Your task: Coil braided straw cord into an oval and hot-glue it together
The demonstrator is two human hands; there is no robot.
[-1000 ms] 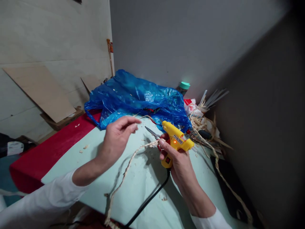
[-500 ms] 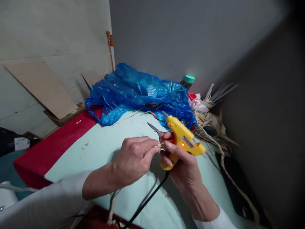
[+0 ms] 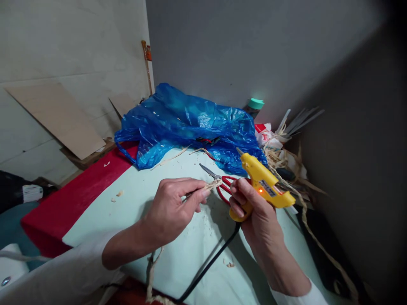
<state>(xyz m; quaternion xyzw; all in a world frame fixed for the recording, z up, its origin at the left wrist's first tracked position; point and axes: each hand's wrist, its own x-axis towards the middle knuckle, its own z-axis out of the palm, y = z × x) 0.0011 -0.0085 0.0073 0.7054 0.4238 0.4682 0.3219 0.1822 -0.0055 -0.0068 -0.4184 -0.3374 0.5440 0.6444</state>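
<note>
My left hand (image 3: 173, 207) is closed in a pinch on the end of a braided straw cord (image 3: 212, 184). The cord runs under that hand and hangs off the table's near edge. My right hand (image 3: 254, 209) grips a yellow hot glue gun (image 3: 263, 184) with its orange light on and its nozzle pointing up and away to the left. A black cable (image 3: 210, 264) trails from the gun toward the near edge. Red-handled scissors (image 3: 219, 180) lie on the pale green tabletop (image 3: 140, 199) between my two hands.
A crumpled blue plastic bag (image 3: 190, 125) lies at the back of the table. Straw strips and flat sticks (image 3: 286, 148) pile up at the right by the wall, near a teal-capped bottle (image 3: 254, 106). Red cloth (image 3: 73, 199) covers the left side. Boards (image 3: 57, 118) lean on the left wall.
My left hand came in from the left and pinched the cord's end. My right hand let go of the cord and drew the glue gun away to the right.
</note>
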